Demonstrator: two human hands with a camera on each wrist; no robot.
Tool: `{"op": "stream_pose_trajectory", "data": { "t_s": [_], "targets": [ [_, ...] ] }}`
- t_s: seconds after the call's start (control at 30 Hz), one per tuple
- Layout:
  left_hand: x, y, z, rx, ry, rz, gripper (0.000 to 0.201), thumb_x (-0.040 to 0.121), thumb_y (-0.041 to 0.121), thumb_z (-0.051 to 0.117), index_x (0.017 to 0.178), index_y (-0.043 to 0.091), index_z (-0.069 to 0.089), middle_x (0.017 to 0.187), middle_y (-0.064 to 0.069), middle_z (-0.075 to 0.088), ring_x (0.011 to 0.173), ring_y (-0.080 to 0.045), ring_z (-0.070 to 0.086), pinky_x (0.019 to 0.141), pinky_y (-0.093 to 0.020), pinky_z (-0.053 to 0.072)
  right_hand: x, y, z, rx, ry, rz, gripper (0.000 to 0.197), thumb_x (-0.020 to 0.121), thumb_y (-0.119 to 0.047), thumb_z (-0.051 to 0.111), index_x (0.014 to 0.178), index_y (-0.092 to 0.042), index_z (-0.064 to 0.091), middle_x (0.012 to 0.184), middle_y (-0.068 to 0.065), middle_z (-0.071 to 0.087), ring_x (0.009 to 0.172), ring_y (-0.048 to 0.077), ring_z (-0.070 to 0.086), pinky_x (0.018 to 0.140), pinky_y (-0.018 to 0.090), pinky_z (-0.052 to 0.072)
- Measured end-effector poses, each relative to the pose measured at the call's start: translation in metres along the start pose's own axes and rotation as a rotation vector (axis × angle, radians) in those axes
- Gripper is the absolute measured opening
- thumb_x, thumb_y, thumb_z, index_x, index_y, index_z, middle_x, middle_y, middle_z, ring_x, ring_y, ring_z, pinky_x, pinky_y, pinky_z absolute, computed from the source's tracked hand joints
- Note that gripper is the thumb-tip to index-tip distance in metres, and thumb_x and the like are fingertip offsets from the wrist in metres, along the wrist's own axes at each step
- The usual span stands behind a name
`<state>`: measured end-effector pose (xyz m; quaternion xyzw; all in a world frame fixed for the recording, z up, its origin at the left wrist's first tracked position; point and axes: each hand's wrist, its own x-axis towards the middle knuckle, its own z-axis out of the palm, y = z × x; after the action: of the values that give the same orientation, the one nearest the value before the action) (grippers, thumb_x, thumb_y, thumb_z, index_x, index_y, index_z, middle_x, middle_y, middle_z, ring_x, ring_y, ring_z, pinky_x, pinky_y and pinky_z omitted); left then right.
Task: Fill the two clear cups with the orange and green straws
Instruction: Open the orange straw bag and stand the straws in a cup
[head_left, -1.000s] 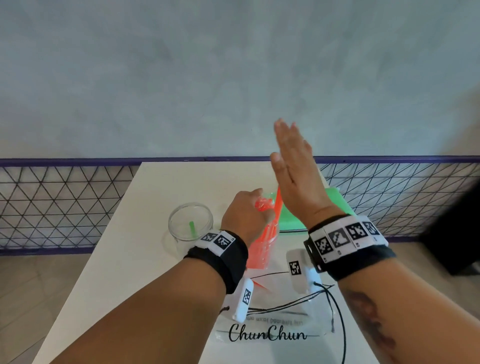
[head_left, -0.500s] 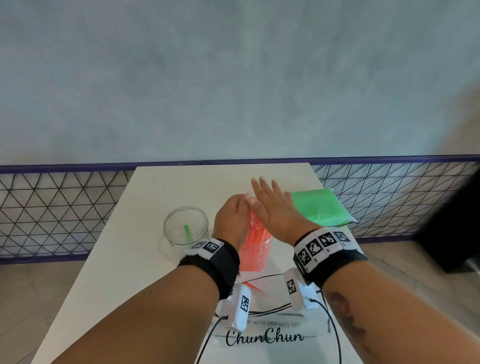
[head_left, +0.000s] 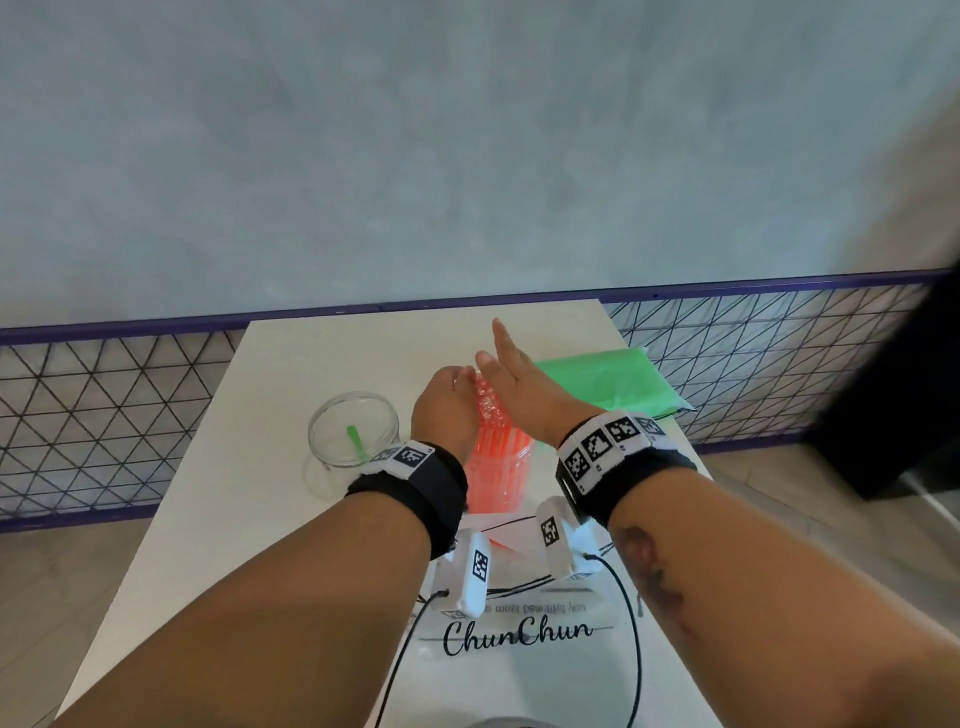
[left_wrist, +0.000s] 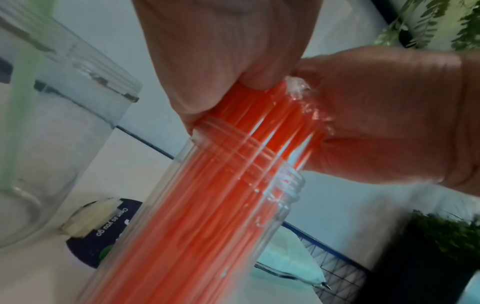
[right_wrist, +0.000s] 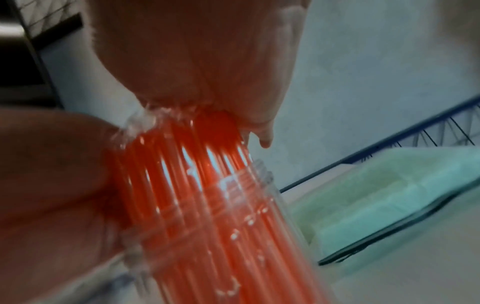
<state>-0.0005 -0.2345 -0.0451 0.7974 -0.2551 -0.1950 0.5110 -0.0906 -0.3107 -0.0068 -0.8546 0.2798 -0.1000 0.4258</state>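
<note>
Table (head_left: 291, 364) comes first: a pale top running to a wire fence, and everything we need sits on it. At its near edge lies a clear printed bag (head_left: 519, 631); at the far right a flat green packet (head_left: 608, 382), which we take to hold the green straws, though we cannot make out single straws inside.

Next come the two clear cups. The left cup (head_left: 353, 441) stands apart from our hands with only one green straw (head_left: 357, 442) leaning in it. The right cup (head_left: 498, 480) is packed with orange straws (head_left: 496, 441), their tops standing above the rim.

Over that bundle our hands meet. Our left hand (head_left: 447, 405) is curled round the top of the bundle, gripping it where a bit of crinkled clear wrap clings. Our right hand (head_left: 514, 384) has its fingers straight, its palm flat against the straw tops and holding nothing.

We judge the step to be seating the orange bundle. To do it well, we should press straight down with the flat palm while the left hand keeps the straws gathered and the cup steady, so none splay over the rim or tip it. The green packet is untouched.
</note>
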Motion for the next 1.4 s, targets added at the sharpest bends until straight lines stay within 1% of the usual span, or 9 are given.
{"op": "stream_pose_trajectory", "data": {
  "t_s": [0.1, 0.2, 0.37, 0.47, 0.6, 0.77, 0.93, 1.1, 1.4],
  "targets": [
    [-0.011, 0.001, -0.007, 0.075, 0.098, 0.149, 0.046, 0.105, 0.041, 0.032, 0.139, 0.014, 0.048, 0.134, -0.007, 0.058, 0.124, -0.026, 0.054, 0.105, -0.033, 0.040, -0.011, 0.011, 0.001, 0.392, 0.280, -0.023, 0.054, 0.103, -0.034, 0.035, 0.153, -0.023, 0.019, 0.155, 0.004, 0.030, 0.139, 0.021, 0.033, 0.111, 0.030, 0.027],
    [-0.027, 0.009, -0.021, 0.070, 0.237, 0.518, 0.044, 0.097, 0.041, 0.041, 0.125, 0.010, 0.057, 0.124, -0.003, 0.060, 0.117, -0.019, 0.052, 0.101, -0.028, 0.039, -0.041, 0.041, 0.009, 0.419, 0.593, 0.171, 0.025, 0.097, -0.009, 0.046, 0.122, -0.012, 0.045, 0.108, -0.002, 0.053, 0.104, 0.019, 0.050, 0.075, 0.017, 0.037],
    [-0.061, 0.013, -0.036, 0.096, 0.038, 0.982, 0.010, 0.090, 0.015, 0.056, 0.085, 0.010, 0.062, 0.079, 0.002, 0.059, 0.073, -0.017, 0.055, 0.069, -0.027, 0.047, -0.092, 0.086, 0.037, -0.330, 0.054, 0.172, 0.027, 0.080, -0.016, 0.063, 0.099, -0.028, 0.049, 0.111, -0.009, 0.047, 0.107, 0.015, 0.045, 0.092, 0.026, 0.037],
    [-0.073, -0.009, -0.037, 0.181, -0.228, 0.916, 0.021, 0.092, 0.021, 0.054, 0.073, 0.015, 0.059, 0.065, 0.004, 0.055, 0.060, -0.014, 0.053, 0.056, -0.029, 0.048, -0.099, 0.091, 0.053, -0.495, 0.013, -0.090, 0.018, 0.079, -0.020, 0.062, 0.093, -0.030, 0.062, 0.114, -0.010, 0.051, 0.112, 0.012, 0.042, 0.106, 0.029, 0.030],
    [-0.081, -0.052, -0.033, 0.672, -0.453, 0.805, 0.025, 0.092, 0.034, 0.049, 0.074, 0.021, 0.060, 0.070, 0.010, 0.052, 0.063, -0.008, 0.049, 0.056, -0.018, 0.035, -0.094, 0.084, 0.071, -0.685, -0.068, -0.295, 0.018, 0.091, -0.012, 0.053, 0.098, -0.016, 0.069, 0.095, 0.002, 0.063, 0.087, 0.021, 0.056, 0.083, 0.034, 0.051],
    [-0.076, -0.114, -0.033, 1.121, -0.555, 0.388, 0.029, 0.093, 0.016, 0.051, 0.118, 0.016, 0.066, 0.132, -0.001, 0.050, 0.116, -0.023, 0.051, 0.097, -0.034, 0.047, -0.090, 0.096, 0.094, -0.806, -0.343, -0.164, 0.025, 0.094, -0.003, 0.049, 0.117, -0.007, 0.058, 0.109, 0.011, 0.063, 0.099, 0.031, 0.064, 0.082, 0.041, 0.054],
    [-0.073, -0.128, -0.027, 1.130, -0.659, 0.198, 0.088, 0.085, 0.008, 0.062, 0.157, 0.025, 0.013, 0.149, -0.007, 0.030, 0.129, -0.028, 0.045, 0.105, -0.037, 0.043, -0.081, 0.096, 0.111, -0.787, -0.302, -0.007, 0.085, 0.079, -0.001, 0.068, 0.149, -0.008, 0.019, 0.138, 0.011, 0.041, 0.117, 0.030, 0.049, 0.092, 0.044, 0.050],
    [-0.068, -0.117, -0.019, 1.046, -0.668, 0.250, 0.092, 0.082, 0.000, 0.064, 0.156, 0.016, 0.013, 0.147, -0.008, 0.031, 0.120, -0.026, 0.055, 0.100, -0.035, 0.049, -0.080, 0.087, 0.116, -0.830, -0.317, 0.013, 0.037, 0.094, -0.010, 0.051, 0.130, -0.010, 0.044, 0.125, 0.014, 0.051, 0.112, 0.032, 0.055, 0.088, 0.041, 0.048],
    [-0.057, -0.127, -0.033, 0.969, -0.674, 0.163, 0.091, 0.079, -0.002, 0.059, 0.155, 0.022, 0.015, 0.145, 0.000, 0.034, 0.114, -0.023, 0.059, 0.094, -0.036, 0.052, -0.086, 0.063, 0.081, -0.619, -0.244, -0.156, 0.007, 0.097, -0.025, 0.052, 0.095, -0.021, 0.046, 0.088, 0.000, 0.063, 0.077, 0.022, 0.060, 0.069, 0.033, 0.045]
  ]
}}
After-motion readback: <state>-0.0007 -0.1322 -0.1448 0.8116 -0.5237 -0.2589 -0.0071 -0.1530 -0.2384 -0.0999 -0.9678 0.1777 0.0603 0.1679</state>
